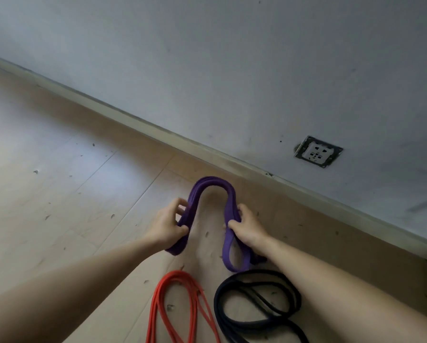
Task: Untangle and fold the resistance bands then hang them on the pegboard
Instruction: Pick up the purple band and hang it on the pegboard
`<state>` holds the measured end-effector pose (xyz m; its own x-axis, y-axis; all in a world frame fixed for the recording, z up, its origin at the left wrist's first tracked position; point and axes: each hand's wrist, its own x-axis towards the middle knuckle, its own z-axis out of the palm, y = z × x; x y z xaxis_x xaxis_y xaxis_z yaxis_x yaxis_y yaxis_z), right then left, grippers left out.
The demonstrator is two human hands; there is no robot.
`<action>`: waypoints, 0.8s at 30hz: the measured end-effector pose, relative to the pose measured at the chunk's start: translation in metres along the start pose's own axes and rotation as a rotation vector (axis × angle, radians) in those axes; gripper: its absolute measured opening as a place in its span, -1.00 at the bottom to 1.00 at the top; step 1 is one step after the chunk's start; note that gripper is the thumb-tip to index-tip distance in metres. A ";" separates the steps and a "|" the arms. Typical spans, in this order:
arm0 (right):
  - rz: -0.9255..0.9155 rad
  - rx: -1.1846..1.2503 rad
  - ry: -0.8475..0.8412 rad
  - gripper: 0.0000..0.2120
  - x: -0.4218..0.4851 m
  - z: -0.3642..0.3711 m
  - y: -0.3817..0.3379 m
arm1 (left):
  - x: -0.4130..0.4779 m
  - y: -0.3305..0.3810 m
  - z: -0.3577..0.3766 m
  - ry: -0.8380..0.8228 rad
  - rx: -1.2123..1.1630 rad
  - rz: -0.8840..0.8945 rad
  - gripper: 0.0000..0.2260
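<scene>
Pale wood-look floor (71, 194) meets a grey-white wall (232, 58) along a light baseboard (158, 127). A wall socket (317, 151) sits low on the wall, beyond and to the right of the grip. Purple resistance band (214, 184), gathered into several strands, arches upward between both hands, above the floor. Left hand (169, 225) pinches one leg of the arch between thumb and curled fingers. Right hand (248, 227) clamps the other leg, whose looped end hangs below it. Nearer the person than the grip, a red band (176, 274) and a black band (259, 272) lie coiled side by side on the floor.
</scene>
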<state>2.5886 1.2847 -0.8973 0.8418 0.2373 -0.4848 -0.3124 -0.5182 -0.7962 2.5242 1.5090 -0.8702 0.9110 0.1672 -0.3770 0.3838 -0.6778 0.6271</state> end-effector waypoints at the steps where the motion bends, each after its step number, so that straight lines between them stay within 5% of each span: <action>1: -0.026 -0.011 -0.001 -0.74 -0.004 -0.008 -0.010 | -0.002 0.007 -0.008 -0.006 -0.060 -0.015 -0.44; 4: -0.118 -0.070 -0.039 -0.67 -0.024 -0.037 -0.047 | -0.012 0.032 -0.034 -0.020 -0.249 -0.060 -0.35; 9: -0.288 -0.071 -0.017 -0.65 -0.081 -0.083 -0.121 | -0.051 0.081 -0.087 -0.148 -0.462 -0.020 -0.81; 24: -0.620 0.221 0.179 -0.78 -0.304 -0.186 -0.295 | -0.230 0.233 -0.235 -0.068 -0.814 0.378 -0.57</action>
<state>2.5068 1.2126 -0.4481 0.9481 0.2867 0.1376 0.1851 -0.1457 -0.9719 2.4396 1.4811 -0.4767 0.9972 -0.0239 -0.0707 0.0717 0.0427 0.9965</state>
